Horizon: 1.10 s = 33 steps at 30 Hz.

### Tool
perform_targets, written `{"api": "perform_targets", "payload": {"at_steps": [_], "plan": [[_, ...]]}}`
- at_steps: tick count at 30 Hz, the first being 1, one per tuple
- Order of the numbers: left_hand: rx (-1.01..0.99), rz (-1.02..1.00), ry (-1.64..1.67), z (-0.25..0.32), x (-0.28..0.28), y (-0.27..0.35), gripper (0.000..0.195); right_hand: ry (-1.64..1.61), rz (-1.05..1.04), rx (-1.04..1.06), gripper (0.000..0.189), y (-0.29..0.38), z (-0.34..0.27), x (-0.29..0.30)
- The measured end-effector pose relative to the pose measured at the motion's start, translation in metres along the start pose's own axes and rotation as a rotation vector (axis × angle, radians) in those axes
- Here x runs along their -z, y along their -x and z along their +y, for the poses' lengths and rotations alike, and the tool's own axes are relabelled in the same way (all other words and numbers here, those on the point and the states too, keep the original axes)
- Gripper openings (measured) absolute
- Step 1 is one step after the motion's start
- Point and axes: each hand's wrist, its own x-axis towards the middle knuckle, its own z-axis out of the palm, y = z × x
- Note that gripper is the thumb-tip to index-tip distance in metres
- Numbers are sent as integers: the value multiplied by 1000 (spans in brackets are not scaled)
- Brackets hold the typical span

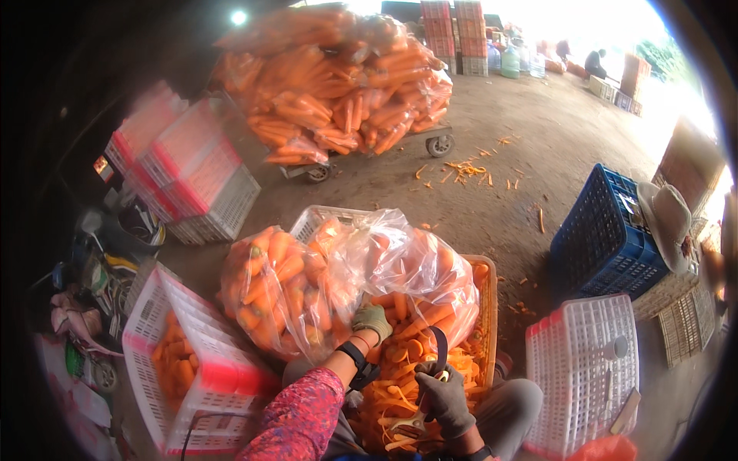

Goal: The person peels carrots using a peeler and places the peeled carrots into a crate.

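My left hand, in a pale glove, reaches to the mouth of a clear plastic bag of carrots. Its fingers are mostly hidden among carrots and plastic. My right hand, in a dark grey glove, is closed around a peeler, its metal head pointing down. A dark curved strip, perhaps a blade, rises from the same fist. Below both hands lies a heap of carrot peelings with cut carrot ends, beside the rim of an orange crate. Another full carrot bag leans at the left.
A tilted white and pink crate holding carrots stands at my left. On my right are an upturned white crate and a blue crate with a hat. Ahead, a wheeled cart carries piled carrot bags.
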Motion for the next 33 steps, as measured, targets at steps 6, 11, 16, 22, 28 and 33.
{"api": "perform_targets", "payload": {"at_steps": [6,11,16,22,28,33], "plan": [[-240,-134,203,-43,22,25,44,36,96,122,17,-1,10,-8],[-315,324,992,-58,92,94,26,-90,264,449,15,-11,7,-3],[41,-45,2100,-73,70,166,27,-182,203,453,21,11,-38,-57],[-281,-774,1951,-82,51,198,53,37,32,376,17,-11,-28,-55],[0,-811,2134,-66,11,169,50,205,127,473,12,-12,-41,-63],[68,-701,2135,-58,-6,154,46,146,77,399,8,-5,-15,-87]]}}
